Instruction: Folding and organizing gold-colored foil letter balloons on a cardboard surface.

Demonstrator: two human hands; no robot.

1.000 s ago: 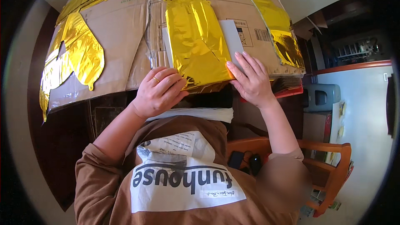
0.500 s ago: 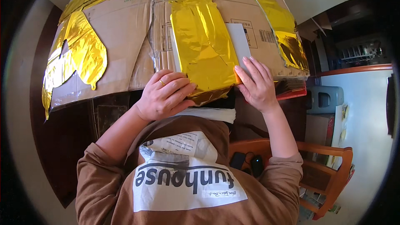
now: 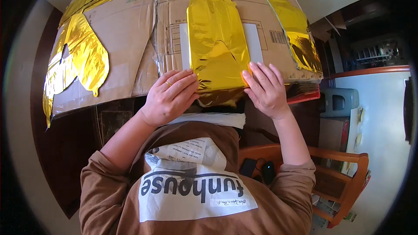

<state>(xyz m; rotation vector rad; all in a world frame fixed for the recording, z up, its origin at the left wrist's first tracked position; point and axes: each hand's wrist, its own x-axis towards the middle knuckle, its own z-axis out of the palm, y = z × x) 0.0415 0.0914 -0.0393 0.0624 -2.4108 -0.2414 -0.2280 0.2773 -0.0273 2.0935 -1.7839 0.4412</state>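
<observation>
Both hands flat, fingers spread, on near end of the gold foil balloon (image 3: 216,43), centre of the flattened cardboard (image 3: 135,30). Left hand (image 3: 170,96) presses its lower-left corner, right hand (image 3: 264,88) its lower-right edge. 2 more gold foil pieces: 1 at left (image 3: 80,61), 1 at right (image 3: 291,26).

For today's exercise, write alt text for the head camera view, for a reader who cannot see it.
Two bare hands, left hand and right hand, press flat on the near end of a gold foil balloon lying on flattened cardboard. More gold foil pieces lie on either side; a wooden chair stands at lower right.
</observation>
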